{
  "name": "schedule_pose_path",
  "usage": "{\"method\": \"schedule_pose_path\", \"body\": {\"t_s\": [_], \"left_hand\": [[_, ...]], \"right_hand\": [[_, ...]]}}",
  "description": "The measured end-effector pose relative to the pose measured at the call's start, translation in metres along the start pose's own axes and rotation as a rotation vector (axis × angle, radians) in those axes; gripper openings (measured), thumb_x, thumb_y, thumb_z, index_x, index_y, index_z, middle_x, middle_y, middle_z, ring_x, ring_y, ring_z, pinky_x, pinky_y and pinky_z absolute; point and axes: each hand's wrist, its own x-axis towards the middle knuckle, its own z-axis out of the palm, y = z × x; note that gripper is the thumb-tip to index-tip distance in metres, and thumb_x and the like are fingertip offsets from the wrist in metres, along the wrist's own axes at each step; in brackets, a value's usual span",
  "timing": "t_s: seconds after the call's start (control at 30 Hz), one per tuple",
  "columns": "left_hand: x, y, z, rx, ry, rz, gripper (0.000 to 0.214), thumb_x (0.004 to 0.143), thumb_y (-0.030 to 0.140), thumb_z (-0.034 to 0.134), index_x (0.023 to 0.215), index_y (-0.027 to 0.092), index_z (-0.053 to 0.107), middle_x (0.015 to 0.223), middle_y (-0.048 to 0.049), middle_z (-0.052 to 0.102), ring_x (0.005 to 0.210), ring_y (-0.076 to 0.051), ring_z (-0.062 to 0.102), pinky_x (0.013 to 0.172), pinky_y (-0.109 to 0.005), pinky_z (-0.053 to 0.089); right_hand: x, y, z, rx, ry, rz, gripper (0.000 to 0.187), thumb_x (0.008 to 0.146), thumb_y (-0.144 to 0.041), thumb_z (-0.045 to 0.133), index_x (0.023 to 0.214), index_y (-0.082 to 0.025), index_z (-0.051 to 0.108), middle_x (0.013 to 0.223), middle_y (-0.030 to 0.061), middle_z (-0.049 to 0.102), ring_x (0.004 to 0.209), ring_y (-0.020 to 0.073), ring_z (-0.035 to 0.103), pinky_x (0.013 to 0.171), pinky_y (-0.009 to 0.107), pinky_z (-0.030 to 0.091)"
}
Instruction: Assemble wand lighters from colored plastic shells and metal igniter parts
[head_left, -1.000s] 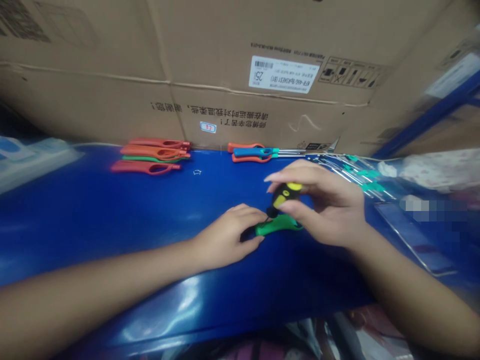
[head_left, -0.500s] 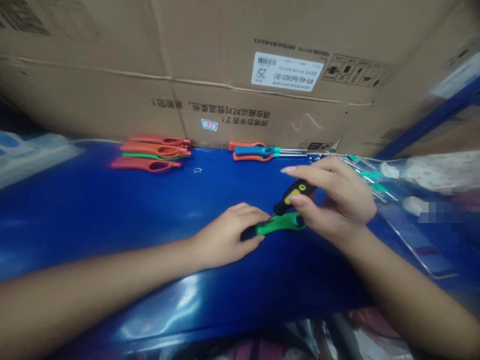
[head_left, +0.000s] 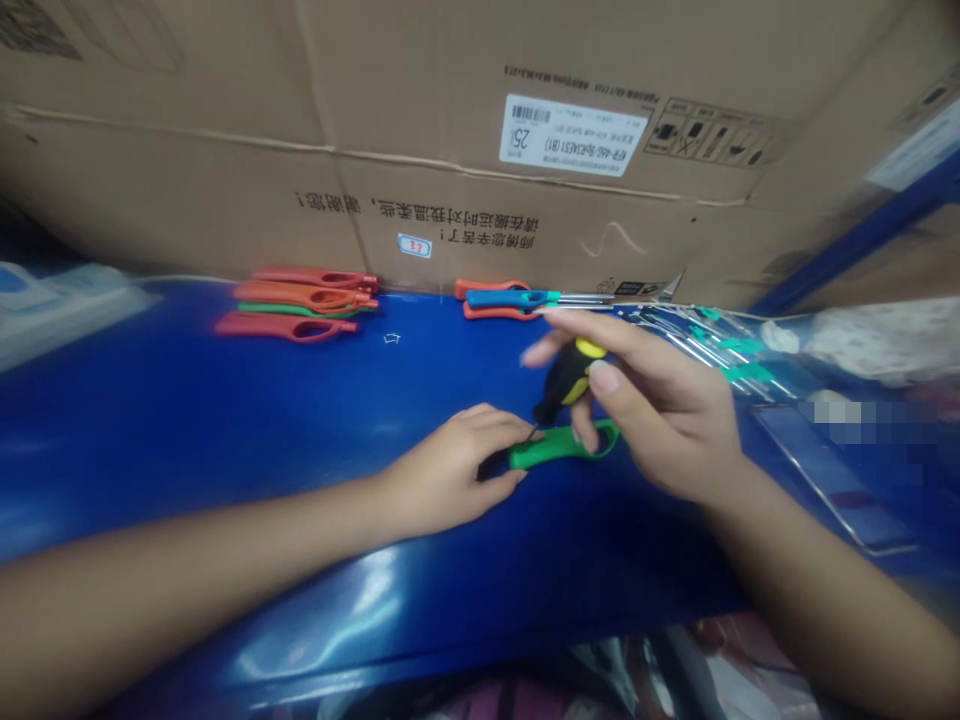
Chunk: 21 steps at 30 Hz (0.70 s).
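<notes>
My left hand (head_left: 465, 465) is closed around one end of a green plastic lighter handle (head_left: 559, 446), which lies on the blue table; the gripped end is hidden. In my right hand (head_left: 660, 405) is a short black and yellow screwdriver (head_left: 568, 382), held between thumb and fingers. Its handle leans to the upper right. The thin shaft meets the green handle close to my left fingertips; the tip itself cannot be made out. Some fingers of my right hand reach down near the handle's looped end.
Several red, orange and green lighter handles (head_left: 289, 327) lie at the back left. Blue and orange lighters with metal tubes (head_left: 502, 299) rest by the cardboard box (head_left: 420, 120). Metal rods with teal parts (head_left: 739, 360) and a flat phone-like slab (head_left: 832, 475) are at right.
My right hand has turned the screwdriver and its fingers have shifted around the grip, the handle tipping more upright. My left hand and the green handle stay nearly in place.
</notes>
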Motion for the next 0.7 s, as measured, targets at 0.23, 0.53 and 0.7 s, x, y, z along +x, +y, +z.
{"method": "schedule_pose_path", "body": {"t_s": [0.23, 0.53, 0.7], "left_hand": [[0.0001, 0.0005, -0.0006, 0.000, -0.011, -0.008, 0.030, 0.091, 0.015, 0.062, 0.121, 0.019, 0.064, 0.121, -0.0070, 0.069, 0.113, -0.022, 0.061, 0.101, -0.040, 0.048], [0.0003, 0.0005, 0.0001, 0.006, 0.000, -0.008, 0.030, 0.090, 0.015, 0.063, 0.119, 0.019, 0.066, 0.117, -0.0067, 0.070, 0.109, -0.022, 0.062, 0.099, -0.040, 0.050], [0.0008, 0.0001, -0.0005, -0.004, -0.019, -0.005, 0.034, 0.091, 0.015, 0.062, 0.124, 0.020, 0.064, 0.123, -0.0064, 0.069, 0.114, -0.022, 0.061, 0.103, -0.041, 0.048]], "right_hand": [[0.0011, -0.0001, -0.0008, -0.187, 0.162, -0.194, 0.025, 0.091, -0.032, 0.068, 0.115, -0.030, 0.072, 0.086, 0.0050, 0.070, 0.077, 0.0202, 0.064, 0.067, 0.035, 0.057], [0.0004, 0.0009, 0.0014, -0.117, 0.137, -0.195, 0.027, 0.087, -0.031, 0.074, 0.113, -0.026, 0.071, 0.077, 0.0024, 0.067, 0.069, 0.0167, 0.061, 0.061, 0.031, 0.055], [-0.0001, -0.0018, 0.0007, -0.027, 0.000, -0.113, 0.039, 0.101, -0.024, 0.047, 0.139, -0.023, 0.056, 0.109, 0.0090, 0.071, 0.081, 0.0168, 0.067, 0.068, 0.032, 0.058]]}}
